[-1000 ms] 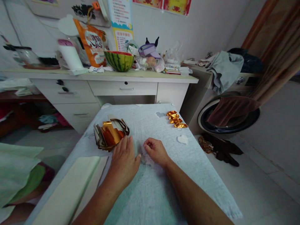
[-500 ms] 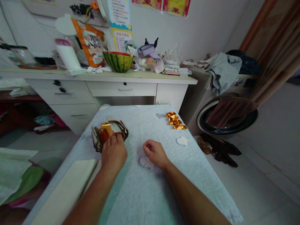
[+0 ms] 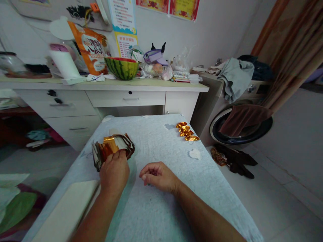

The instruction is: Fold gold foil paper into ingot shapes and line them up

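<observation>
My left hand [image 3: 114, 171] is at the near edge of an opened brown-and-white bag [image 3: 130, 146] on the left of the table. Its fingers are bent together and their tips are hidden in the bag's mouth, so what they grip does not show. Shiny gold wrappers [image 3: 110, 144] lie inside, just beyond the fingers. My right hand [image 3: 158, 176] hovers over the middle of the table, fingers loosely curled and apart from the thumb, with nothing visible in it. Several gold-wrapped candies [image 3: 186, 131] form a column at the table's far right.
A pale blue cloth [image 3: 151, 141] covers the table. A long off-white box-like object [image 3: 68, 205] lies along its left side. Behind stands a white desk [image 3: 131, 98] with a cut watermelon [image 3: 122, 69] and an orange snack bag [image 3: 91, 50]. A washing machine [image 3: 214, 87] stands right.
My right hand has moved left and nearer to me, its fingers loosening from a closed curl. My left hand stays at the bag. The whole view has shifted slightly.
</observation>
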`<state>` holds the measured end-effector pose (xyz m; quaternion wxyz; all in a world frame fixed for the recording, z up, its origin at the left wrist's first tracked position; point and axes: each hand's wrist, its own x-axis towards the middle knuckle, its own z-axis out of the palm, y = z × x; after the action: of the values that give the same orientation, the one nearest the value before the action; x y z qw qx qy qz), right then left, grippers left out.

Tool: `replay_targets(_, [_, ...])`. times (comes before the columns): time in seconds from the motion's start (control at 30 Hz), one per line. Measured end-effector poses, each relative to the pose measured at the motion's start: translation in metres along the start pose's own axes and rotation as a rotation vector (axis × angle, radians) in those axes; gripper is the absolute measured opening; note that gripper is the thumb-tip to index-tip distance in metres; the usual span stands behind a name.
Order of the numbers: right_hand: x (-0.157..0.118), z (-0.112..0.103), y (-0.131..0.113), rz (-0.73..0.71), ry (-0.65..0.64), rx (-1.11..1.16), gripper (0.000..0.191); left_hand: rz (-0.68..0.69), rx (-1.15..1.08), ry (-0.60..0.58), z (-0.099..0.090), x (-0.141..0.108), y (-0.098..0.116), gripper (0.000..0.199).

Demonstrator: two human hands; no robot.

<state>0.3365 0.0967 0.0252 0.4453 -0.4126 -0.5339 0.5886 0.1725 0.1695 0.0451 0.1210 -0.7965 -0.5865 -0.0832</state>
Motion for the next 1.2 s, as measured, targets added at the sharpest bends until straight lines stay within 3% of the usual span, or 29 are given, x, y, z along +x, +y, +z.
replay_targets(0.1, [0.001, -0.0008, 0.0005, 0.002, 0.119, -0.002, 0.022, 0.016, -0.009, 0.017, -0.0003, 0.0008, -0.003, 0.035])
replay_targets(0.27, [0.0011, -0.0003, 0.0002, 0.001, 0.012, -0.003, 0.016, -0.025, -0.044, -0.026, -0.0014, 0.001, -0.0041, 0.034])
replay_targets(0.47, [-0.0005, 0.0001, -0.0026, 0.017, 0.059, 0.0, 0.017, -0.008, 0.011, 0.031, -0.0031, -0.0027, 0.0022, 0.03])
replay_targets(0.87, [-0.0005, -0.0014, -0.0022, 0.033, 0.061, 0.022, 0.02, 0.005, -0.04, -0.021, -0.0063, -0.0075, -0.0046, 0.033])
replay_targets(1.07, [-0.0009, -0.0006, -0.0052, 0.049, 0.07, 0.021, 0.022, -0.001, -0.072, 0.111, -0.0044, -0.008, -0.001, 0.029])
replay_targets(1.2, [-0.001, -0.0002, -0.0051, 0.049, 0.073, 0.019, 0.022, 0.0, -0.087, 0.072, 0.0022, -0.0049, -0.0016, 0.026])
